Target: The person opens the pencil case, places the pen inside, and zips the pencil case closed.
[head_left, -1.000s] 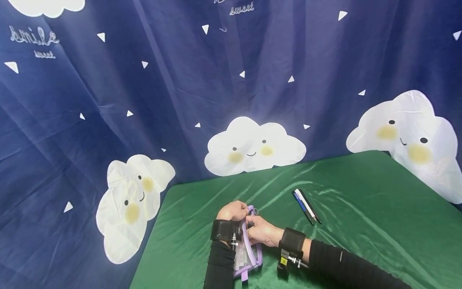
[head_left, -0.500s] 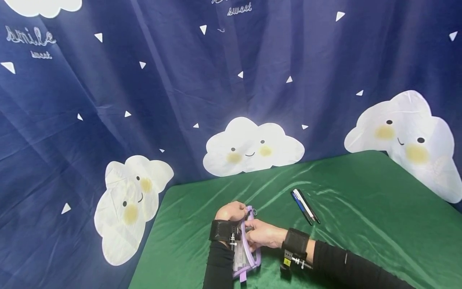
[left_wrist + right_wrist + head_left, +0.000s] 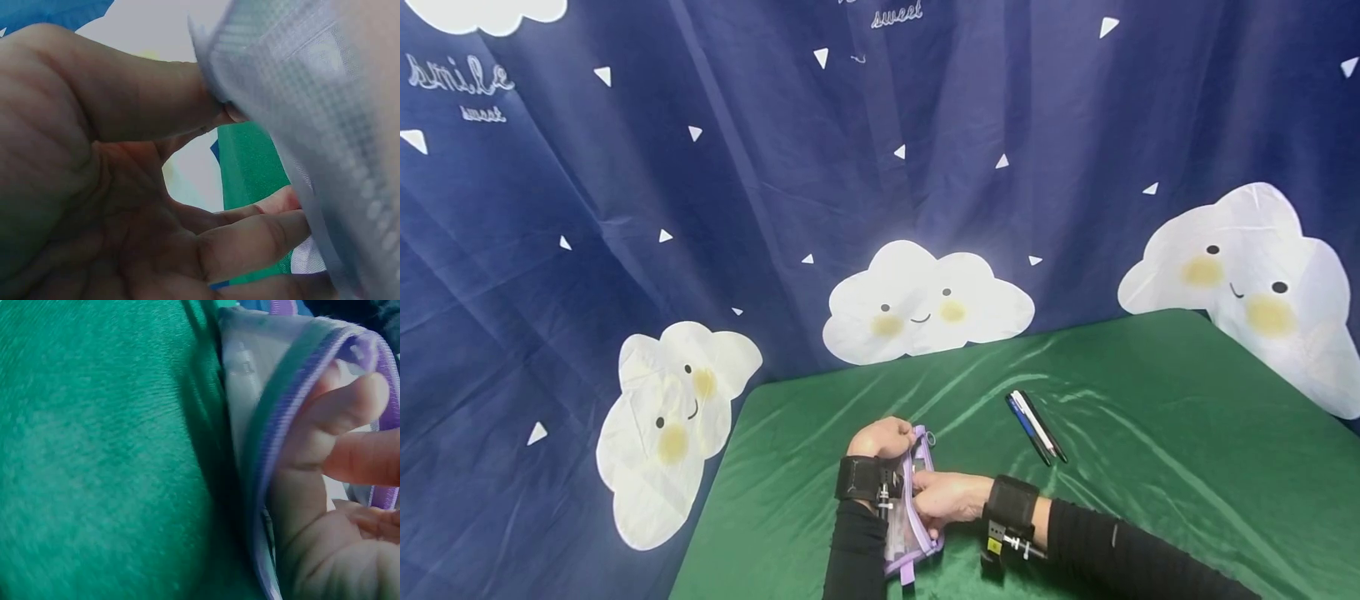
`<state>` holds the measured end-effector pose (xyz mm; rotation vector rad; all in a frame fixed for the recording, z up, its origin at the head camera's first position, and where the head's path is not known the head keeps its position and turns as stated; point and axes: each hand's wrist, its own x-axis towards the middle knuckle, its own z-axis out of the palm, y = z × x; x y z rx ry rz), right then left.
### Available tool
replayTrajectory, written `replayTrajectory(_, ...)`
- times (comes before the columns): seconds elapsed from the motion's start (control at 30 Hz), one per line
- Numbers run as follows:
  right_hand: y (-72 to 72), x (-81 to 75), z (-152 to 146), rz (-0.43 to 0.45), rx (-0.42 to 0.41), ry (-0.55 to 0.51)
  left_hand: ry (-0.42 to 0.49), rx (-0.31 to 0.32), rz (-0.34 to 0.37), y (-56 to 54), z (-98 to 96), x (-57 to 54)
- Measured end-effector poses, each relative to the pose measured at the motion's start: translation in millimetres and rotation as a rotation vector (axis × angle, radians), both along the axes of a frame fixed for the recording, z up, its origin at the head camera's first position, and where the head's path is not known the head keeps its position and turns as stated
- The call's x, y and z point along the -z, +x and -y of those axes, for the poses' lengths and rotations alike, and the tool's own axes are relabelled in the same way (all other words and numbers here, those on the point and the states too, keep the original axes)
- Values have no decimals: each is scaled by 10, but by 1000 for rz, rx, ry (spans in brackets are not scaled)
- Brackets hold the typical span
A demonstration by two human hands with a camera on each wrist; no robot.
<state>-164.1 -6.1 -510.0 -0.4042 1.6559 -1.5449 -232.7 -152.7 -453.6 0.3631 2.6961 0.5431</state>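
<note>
A see-through mesh pencil pouch (image 3: 898, 537) with purple zip trim stands on the green cloth, its mouth spread. My left hand (image 3: 882, 438) pinches its far end between thumb and fingers, and the mesh (image 3: 312, 112) fills the right of the left wrist view. The fingers of my right hand (image 3: 953, 497) reach in past the purple zip edge (image 3: 294, 403). In the right wrist view the thumb (image 3: 353, 403) lies apart from a finger, with nothing seen between them. Some fingertips are hidden. Something pale and slim (image 3: 242, 372) shows through the pouch wall.
Several pens (image 3: 1036, 427), blue, white and black, lie side by side on the green cloth (image 3: 1135, 417) to the right of the pouch. A blue curtain (image 3: 760, 167) with cloud prints hangs behind the table.
My right hand has moved down along the pouch mouth, toward its near end. The left hand keeps its hold at the far end. The pens have not moved.
</note>
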Motion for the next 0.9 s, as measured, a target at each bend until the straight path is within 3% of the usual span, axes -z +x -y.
replayTrajectory(0.13,15,5,27,1,-17,32,-4,20,-9,6,7,-8)
replayTrajectory(0.43,-44,-14,26,-48,-174,41,7,20,6,13,19,-14)
replayTrajectory(0.73,-96,59,-117,-13,-172,-63,1,35,4,15,28,-8)
replayTrajectory(0.9,-174,-98,-249,-128,-151,-11,8,15,14,20,61,-7)
